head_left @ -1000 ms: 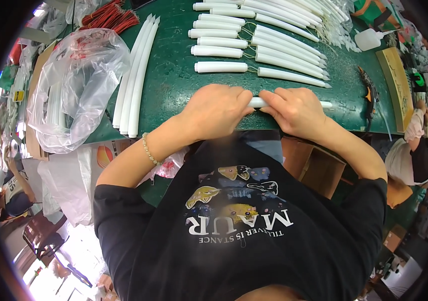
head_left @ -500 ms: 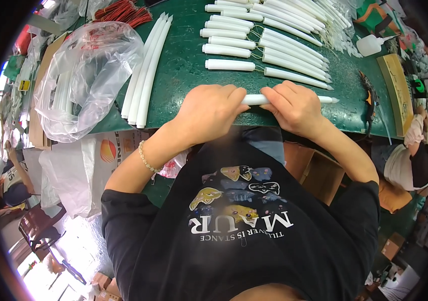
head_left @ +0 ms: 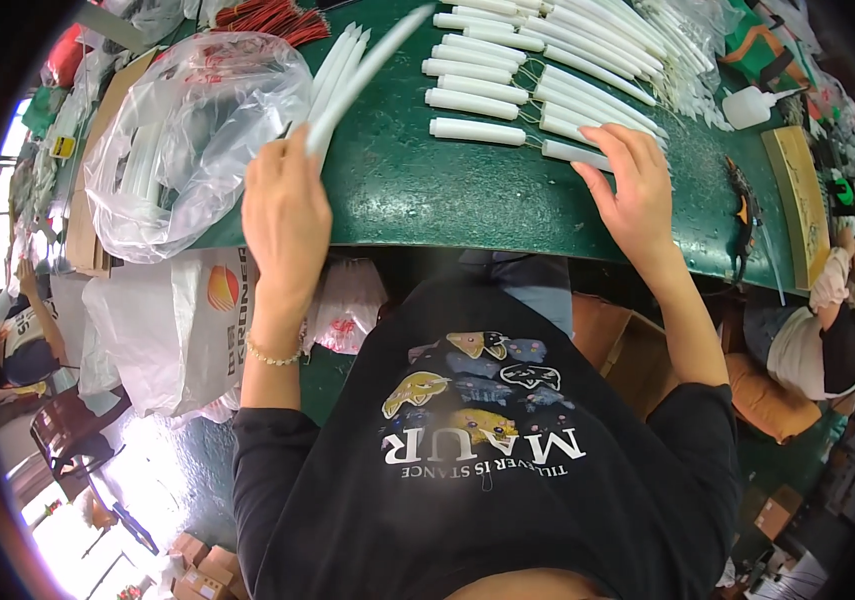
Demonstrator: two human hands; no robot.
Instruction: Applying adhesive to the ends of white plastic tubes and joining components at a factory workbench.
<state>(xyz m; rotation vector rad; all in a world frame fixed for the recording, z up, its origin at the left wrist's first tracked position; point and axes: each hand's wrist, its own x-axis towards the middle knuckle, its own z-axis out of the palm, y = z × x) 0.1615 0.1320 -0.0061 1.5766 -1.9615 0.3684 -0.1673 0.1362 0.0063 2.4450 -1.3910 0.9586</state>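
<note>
On green table [head_left: 427, 200], near edge, both hands up & well apart. Left hand [head_left: 285, 205] closed around butt of long white taper [head_left: 362, 72]; taper runs up-right from fist toward far side, tip ending above short-piece rows, lifted off table as far as can tell. Just left of it, bundle of same long tapers [head_left: 332, 70] lying flat, long axes about parallel to held one, touching or nearly so near fist. Clear bag [head_left: 182, 130] w/ more white pieces further left, partly over table edge.

Right hand [head_left: 632, 190] fingers spread, resting on short white tube [head_left: 572, 152] in nearest row; grip not shown, looks like flat touch w/ fingertips, not a clamp. Tube's long axis left-right, slightly tilted down to right, joined by thin wire to short piece [head_left: 477, 130] on its left. More rows of short pieces [head_left: 472, 75] & long slim ones [head_left: 597, 55] beyond, all roughly same left-right lie, away from body.

Key relation: short tube directly under right hand, well apart from left; held taper points away from body, crossing toward rows. Squeeze bottle [head_left: 752, 105] far right, beyond right hand, untouched.
</note>
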